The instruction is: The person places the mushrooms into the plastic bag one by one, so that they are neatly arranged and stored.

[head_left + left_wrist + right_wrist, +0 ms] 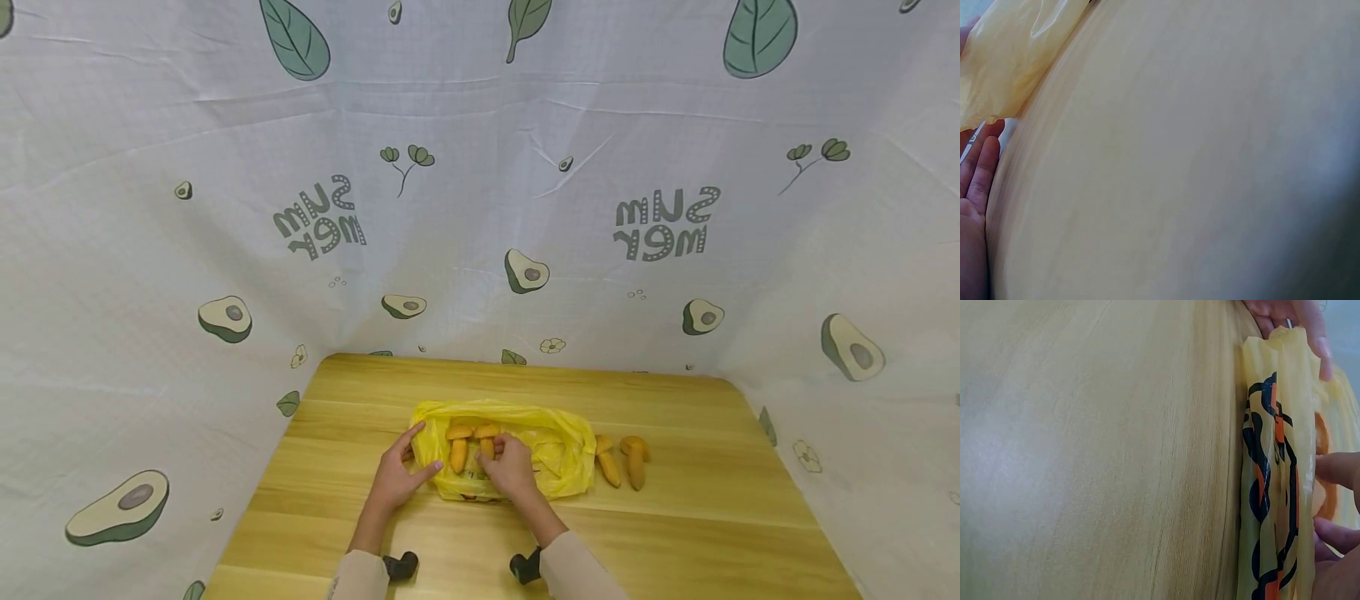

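A yellow plastic bag (573, 492) lies opened out on the wooden table, its rim spread wide. Inside it, toward the left, are two orange-brown mushrooms: the left mushroom (458, 454) lies by itself, and my right hand (512, 468) pinches the stem of the other mushroom (487, 432) between thumb and fingers. My left hand (399, 477) is at the bag's left end, thumb and fingers spread, fingertips at the rim. In the left wrist view its fingers (984, 169) look fairly straight beside the bag. The right wrist view shows the bag's printed side (1272, 487).
Two more mushrooms lie on the table just right of the bag, one leaning mushroom (609, 462) and one upright-looking mushroom (636, 462). The wooden table (675, 550) is bounded behind and at the sides by a pale curtain (480, 192) with avocado prints.
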Tool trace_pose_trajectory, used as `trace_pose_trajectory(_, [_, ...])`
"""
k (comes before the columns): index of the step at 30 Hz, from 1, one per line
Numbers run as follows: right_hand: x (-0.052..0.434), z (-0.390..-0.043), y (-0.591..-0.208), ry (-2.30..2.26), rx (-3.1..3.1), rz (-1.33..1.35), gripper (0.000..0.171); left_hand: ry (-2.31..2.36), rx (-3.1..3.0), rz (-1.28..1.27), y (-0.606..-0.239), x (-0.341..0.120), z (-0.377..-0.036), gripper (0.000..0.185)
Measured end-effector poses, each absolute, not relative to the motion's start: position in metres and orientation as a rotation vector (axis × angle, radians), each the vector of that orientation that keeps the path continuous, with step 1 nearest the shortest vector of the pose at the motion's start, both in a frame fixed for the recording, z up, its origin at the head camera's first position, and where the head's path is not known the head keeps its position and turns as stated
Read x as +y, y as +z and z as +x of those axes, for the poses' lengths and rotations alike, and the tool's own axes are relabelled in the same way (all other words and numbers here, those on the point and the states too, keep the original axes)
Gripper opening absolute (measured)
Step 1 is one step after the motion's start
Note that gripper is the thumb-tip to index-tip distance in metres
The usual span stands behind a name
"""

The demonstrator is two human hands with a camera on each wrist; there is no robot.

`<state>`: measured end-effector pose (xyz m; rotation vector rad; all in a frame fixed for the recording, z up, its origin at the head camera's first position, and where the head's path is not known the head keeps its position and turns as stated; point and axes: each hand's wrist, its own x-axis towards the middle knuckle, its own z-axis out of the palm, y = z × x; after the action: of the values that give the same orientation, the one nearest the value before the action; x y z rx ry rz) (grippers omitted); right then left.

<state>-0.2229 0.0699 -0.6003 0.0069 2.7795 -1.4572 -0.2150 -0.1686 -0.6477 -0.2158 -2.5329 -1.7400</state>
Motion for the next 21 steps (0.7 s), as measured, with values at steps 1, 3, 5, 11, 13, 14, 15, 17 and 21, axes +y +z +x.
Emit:
trace_pose_trajectory(1, [0.07,-0.223,-0.6,-1.461,2.777,-0.001,0.04,-1.741,-2.534,-0.214,-0.648,-0.169,-0.215,0.08])
trace_pose_trajectory(3, [0.071,-0.223,-0.6,-1.464,2.773,-0.002,0.039,-1.742,-2.535,-0.212,-0.647,-0.169,-0.215,0.08])
trace_pose_trajectory(5, [0.072,-0.222,-0.599,-1.467,2.77,0.007,0.039,-1.744,-2.536,-0.211,-0.647,-0.169,-0.214,0.08])
trace_pose_trajectory(11, [0.081,-0.222,-0.597,-1.523,2.756,0.061,0.033,-1.738,-2.534,-0.227,-0.645,-0.168,-0.214,0.08])
trace_pose_trajectory(13, [0.085,-0.222,-0.598,-1.549,2.753,0.058,0.031,-1.728,-2.534,-0.226,-0.645,-0.167,-0.214,0.08])
trace_pose_trajectory(14, [0.087,-0.222,-0.598,-1.554,2.753,0.058,0.031,-1.726,-2.535,-0.222,-0.645,-0.167,-0.214,0.08])
trace_pose_trajectory(15, [0.09,-0.222,-0.598,-1.563,2.748,0.062,0.03,-1.724,-2.536,-0.219,-0.645,-0.167,-0.214,0.08])
trace_pose_trajectory(17, [0.095,-0.222,-0.598,-1.586,2.749,0.052,0.03,-1.725,-2.539,-0.211,-0.645,-0.167,-0.214,0.08])
trace_pose_trajectory(21, [0.105,-0.222,-0.598,-1.625,2.744,0.055,0.03,-1.73,-2.547,-0.205,-0.644,-0.167,-0.214,0.081])
